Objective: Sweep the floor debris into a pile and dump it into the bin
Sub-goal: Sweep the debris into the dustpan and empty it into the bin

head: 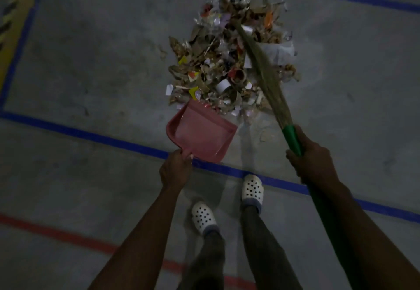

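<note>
Concrete floor (91, 62); left grip (176, 168) curled round pink plastic dustpan (202, 133), right grip (311, 160) round green-handled straw broom (263, 67) on debris pile (216, 62).

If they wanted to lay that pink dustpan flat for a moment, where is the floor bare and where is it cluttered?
Bare concrete lies left of the debris pile, inside the blue tape lines, and right of the broom. A bare strip also runs between the near blue line and the red line. Crowded: where the dustpan meets the pile.
</note>
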{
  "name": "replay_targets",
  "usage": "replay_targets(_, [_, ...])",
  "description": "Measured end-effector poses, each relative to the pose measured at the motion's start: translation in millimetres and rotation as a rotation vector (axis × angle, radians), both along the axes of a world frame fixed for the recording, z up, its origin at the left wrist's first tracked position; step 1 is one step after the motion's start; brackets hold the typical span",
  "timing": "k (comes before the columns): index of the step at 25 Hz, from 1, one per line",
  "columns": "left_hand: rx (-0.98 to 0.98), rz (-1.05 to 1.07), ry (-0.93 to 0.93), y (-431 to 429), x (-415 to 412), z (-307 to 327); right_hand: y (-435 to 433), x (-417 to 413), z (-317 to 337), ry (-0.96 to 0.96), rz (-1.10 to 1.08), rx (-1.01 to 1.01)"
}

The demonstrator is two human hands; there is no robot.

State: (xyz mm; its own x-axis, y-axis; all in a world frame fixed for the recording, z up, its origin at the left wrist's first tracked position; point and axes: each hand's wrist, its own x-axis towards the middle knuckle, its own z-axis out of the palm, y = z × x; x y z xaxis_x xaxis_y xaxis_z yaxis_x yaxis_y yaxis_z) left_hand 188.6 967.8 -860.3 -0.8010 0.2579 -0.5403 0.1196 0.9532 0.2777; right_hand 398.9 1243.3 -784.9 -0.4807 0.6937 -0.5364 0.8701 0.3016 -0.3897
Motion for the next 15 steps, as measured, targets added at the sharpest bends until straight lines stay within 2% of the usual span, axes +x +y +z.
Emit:
replay_targets(5, [0.011,-0.044,0.122,-6.1,-22.9,-204.5,-11.2,0.5,-235.7,0.101,0.028,0.015])
replay_targets(8, [0.021,-0.048,0.239,-25.8,-48.3,-299.2,-27.8,-8.3,-351.4,0.161,0.104,0.069])
replay_targets(11, [0.024,-0.15,0.308,-46.3,-67.4,-369.9,-35.1,-8.7,-416.7,0.165,0.144,0.114])
replay_targets(15, [0.081,-0.163,0.349,-41.9,-98.1,-412.8,-43.0,-3.4,-449.9,0.246,0.138,0.086])
